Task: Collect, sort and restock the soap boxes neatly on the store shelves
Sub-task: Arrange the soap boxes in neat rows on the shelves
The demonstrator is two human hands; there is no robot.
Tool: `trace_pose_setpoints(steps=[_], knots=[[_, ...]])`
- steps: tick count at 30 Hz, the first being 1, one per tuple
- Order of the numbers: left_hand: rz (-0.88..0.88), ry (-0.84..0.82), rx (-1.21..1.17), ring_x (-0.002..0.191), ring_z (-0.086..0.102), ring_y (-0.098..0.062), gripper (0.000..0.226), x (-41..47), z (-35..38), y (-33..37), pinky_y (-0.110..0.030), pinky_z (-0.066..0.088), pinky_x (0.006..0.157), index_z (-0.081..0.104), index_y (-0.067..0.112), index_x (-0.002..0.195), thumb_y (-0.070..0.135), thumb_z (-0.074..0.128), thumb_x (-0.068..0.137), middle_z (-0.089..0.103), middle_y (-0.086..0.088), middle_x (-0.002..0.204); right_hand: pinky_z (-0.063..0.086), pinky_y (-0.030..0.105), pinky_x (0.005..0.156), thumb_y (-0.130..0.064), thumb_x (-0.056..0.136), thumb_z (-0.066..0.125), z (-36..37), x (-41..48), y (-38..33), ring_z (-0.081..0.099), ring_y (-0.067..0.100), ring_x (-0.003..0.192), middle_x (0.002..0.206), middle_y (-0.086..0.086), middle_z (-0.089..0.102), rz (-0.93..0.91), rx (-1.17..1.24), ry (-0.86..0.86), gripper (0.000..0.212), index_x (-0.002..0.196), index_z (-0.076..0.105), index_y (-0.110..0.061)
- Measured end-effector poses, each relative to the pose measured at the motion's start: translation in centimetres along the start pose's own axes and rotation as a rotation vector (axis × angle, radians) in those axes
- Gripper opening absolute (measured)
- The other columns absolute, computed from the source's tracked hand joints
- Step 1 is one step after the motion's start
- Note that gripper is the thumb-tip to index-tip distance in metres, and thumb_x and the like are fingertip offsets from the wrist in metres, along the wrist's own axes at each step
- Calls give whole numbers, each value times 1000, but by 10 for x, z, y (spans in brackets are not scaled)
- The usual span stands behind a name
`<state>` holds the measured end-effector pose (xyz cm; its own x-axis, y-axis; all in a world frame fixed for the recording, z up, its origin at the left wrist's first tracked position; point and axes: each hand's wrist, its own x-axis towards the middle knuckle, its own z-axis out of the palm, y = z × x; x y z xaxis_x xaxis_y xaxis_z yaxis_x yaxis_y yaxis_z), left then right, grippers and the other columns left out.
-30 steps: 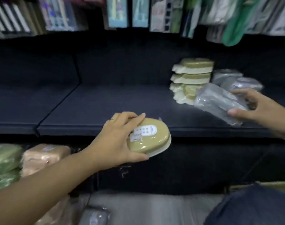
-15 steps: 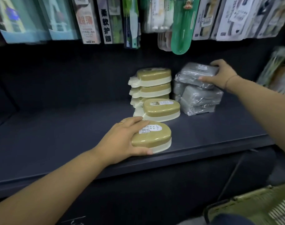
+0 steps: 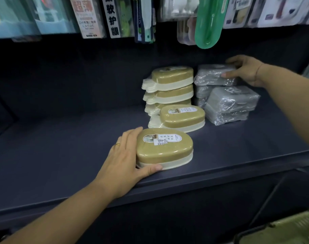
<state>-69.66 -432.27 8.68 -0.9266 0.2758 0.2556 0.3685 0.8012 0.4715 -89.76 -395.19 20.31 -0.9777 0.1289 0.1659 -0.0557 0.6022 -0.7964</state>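
Observation:
An olive-and-cream oval soap box [image 3: 165, 148] lies on the dark shelf [image 3: 62, 155] near its front edge. My left hand [image 3: 125, 159] grips its left end, thumb along the front rim. Behind it lies a second olive box [image 3: 182, 118] in front of a stack of three more [image 3: 169, 85]. To the right stand grey plastic-wrapped soap boxes, a back stack with a top box [image 3: 211, 75] and a front pair [image 3: 231, 103]. My right hand [image 3: 245, 71] holds the right end of that top grey box, thumb on its front side.
Packaged goods hang in a row above the shelf, among them a green oval package [image 3: 208, 23]. A green basket [image 3: 282, 229] shows at the bottom right corner, below the shelf edge.
The olive box came down from the air onto the shelf under my left hand. My right hand carried a grey wrapped box onto the top of the back grey stack.

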Motion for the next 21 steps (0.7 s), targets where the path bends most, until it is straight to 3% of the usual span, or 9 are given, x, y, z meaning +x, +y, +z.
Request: trace_pose_setpoints(steps=[3, 5, 9, 12, 15, 16, 18, 21], knots=[[-75, -40, -13, 136, 18, 2, 110, 0, -1, 5, -26, 20, 117, 1, 36, 152, 84, 44, 62, 21, 20, 149, 39, 25, 99, -2, 84, 70, -1, 3, 5, 48, 22, 124, 138, 12, 47, 15, 40, -35, 63, 141, 45, -7], [-87, -63, -15, 139, 17, -1, 111, 0, -2, 7, -27, 20, 117, 0, 37, 153, 84, 43, 62, 21, 17, 153, 41, 26, 99, -4, 84, 70, 3, 7, 7, 49, 25, 126, 140, 13, 48, 32, 49, 30, 60, 140, 47, -7], [-112, -93, -3, 141, 20, -5, 110, -1, -4, 7, -28, 22, 116, -2, 38, 153, 83, 43, 64, 20, 15, 155, 45, 30, 98, -22, 83, 76, 16, 12, 11, 56, 29, 119, 136, 14, 54, 96, 22, 191, 60, 136, 51, -10], [-117, -90, 19, 142, 16, -5, 109, 0, -3, 7, -27, 18, 117, -2, 34, 154, 81, 44, 67, 19, 14, 157, 37, 36, 109, -34, 83, 75, 18, 4, 10, 47, 32, 129, 143, 15, 43, 125, -145, 258, 68, 140, 45, -10], [-126, -102, 50, 145, 12, -6, 108, 0, -3, 6, -27, 13, 118, -4, 31, 155, 80, 44, 71, 16, 11, 160, 34, 32, 107, -31, 86, 69, 28, -41, -20, 44, 32, 127, 137, 16, 40, -99, -187, 456, 55, 132, 50, -9], [-126, -110, 63, 146, 11, -6, 107, 0, -2, 7, -27, 11, 118, -5, 31, 155, 80, 42, 72, 15, 10, 161, 37, 29, 104, -30, 84, 70, 37, -65, -32, 49, 29, 121, 128, 12, 45, -242, -150, 439, 50, 127, 54, -9], [-115, -127, 92, 147, 8, -6, 106, 0, -2, 6, -27, 8, 119, -8, 30, 155, 81, 36, 73, 13, 10, 162, 39, 22, 97, -35, 81, 75, 64, -121, -49, 53, 18, 111, 118, 3, 50, -446, -107, 176, 45, 119, 59, -16], [-77, -158, 133, 149, 3, -5, 100, 2, -1, 1, -30, 4, 121, -15, 31, 153, 84, 20, 76, 11, 11, 162, 34, 27, 108, -62, 72, 68, 109, -192, -55, 42, 7, 124, 134, -8, 44, -391, -265, -355, 68, 131, 49, -33]])
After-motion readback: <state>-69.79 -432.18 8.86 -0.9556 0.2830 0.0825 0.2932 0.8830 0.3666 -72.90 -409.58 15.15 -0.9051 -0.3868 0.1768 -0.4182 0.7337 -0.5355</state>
